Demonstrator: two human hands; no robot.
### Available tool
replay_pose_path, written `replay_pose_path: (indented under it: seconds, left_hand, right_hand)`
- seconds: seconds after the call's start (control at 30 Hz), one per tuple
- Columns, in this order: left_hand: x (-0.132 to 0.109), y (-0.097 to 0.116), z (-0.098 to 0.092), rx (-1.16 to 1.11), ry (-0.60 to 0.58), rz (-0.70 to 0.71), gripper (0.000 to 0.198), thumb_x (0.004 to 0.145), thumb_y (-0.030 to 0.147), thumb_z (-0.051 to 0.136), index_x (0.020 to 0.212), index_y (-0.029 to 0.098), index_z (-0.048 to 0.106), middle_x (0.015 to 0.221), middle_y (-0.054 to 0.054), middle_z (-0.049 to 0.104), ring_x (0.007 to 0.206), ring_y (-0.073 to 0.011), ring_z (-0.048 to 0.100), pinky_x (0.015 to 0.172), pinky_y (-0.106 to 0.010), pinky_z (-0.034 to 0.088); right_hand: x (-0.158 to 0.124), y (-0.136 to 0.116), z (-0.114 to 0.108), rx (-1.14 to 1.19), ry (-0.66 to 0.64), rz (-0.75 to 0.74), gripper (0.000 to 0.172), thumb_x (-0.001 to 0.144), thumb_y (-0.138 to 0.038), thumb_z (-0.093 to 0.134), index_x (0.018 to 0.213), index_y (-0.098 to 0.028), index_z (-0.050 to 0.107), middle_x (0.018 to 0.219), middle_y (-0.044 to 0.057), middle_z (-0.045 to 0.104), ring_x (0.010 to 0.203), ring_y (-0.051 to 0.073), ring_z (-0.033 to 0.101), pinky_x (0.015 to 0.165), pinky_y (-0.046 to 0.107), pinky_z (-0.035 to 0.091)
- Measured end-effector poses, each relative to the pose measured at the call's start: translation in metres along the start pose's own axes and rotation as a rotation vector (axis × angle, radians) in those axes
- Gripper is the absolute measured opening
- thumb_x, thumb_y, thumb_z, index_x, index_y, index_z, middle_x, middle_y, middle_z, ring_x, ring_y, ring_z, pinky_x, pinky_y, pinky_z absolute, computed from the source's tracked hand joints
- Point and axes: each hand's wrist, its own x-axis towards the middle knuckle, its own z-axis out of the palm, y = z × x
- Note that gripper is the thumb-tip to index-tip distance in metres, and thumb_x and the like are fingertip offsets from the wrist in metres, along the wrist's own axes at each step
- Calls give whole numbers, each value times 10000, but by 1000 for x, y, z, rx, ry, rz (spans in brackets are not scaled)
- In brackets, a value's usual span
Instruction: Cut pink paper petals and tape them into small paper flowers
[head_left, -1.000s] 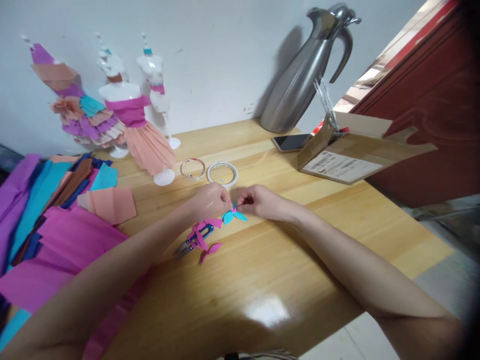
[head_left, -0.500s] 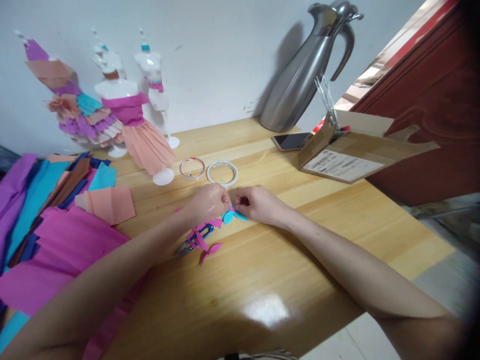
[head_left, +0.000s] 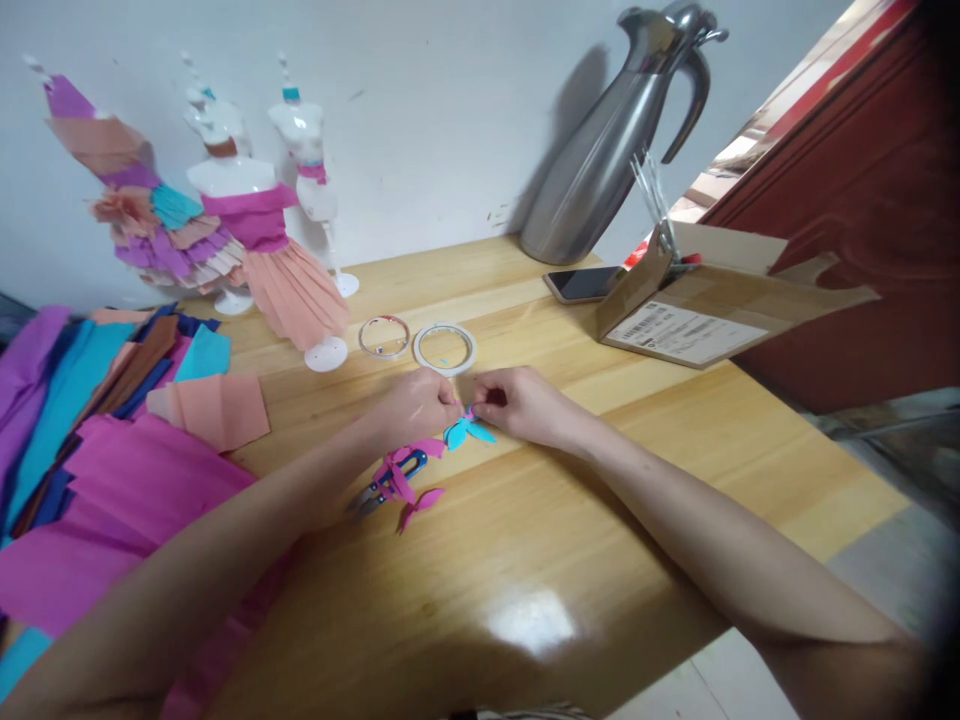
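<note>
Turquoise paper juts out between left hand and right hand.

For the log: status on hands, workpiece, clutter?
Right hand pinching small turquoise-and-pink bow-shaped piece; left hand at it, grip unclear. Blue-handled metal snips close by, partly under pink scraps.

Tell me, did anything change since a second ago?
Just a little: the pink bit atop the turquoise petals looks more bunched together, between the left hand and right hand. Nothing visibly taken or let go. The snips and white ring stayed put.
</note>
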Motion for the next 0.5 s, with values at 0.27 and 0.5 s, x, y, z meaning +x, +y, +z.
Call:
replay_pose_path:
  seconds: [0.27,0.5]
  left_hand:
    - [1,-3,-1,-45,72,-30,164,638,252,571,619,118,663,481,39,487,462,-62,360,434,-203,250]
    - [1,-10,3,-80,53,-45,148,610,265,601,644,135,663,538,11,588,494,-84,456,432,-192,309]
  right_hand:
    - [-3,1,-5,188,-26,-84,75,718,-148,569,646,-155,589,581,-26,540,538,85,456,527,203,326]
    - [-3,3,-6,152,-58,-167,67,712,-142,573,674,-142,628,693,26,616,607,104,525,579,217,373]
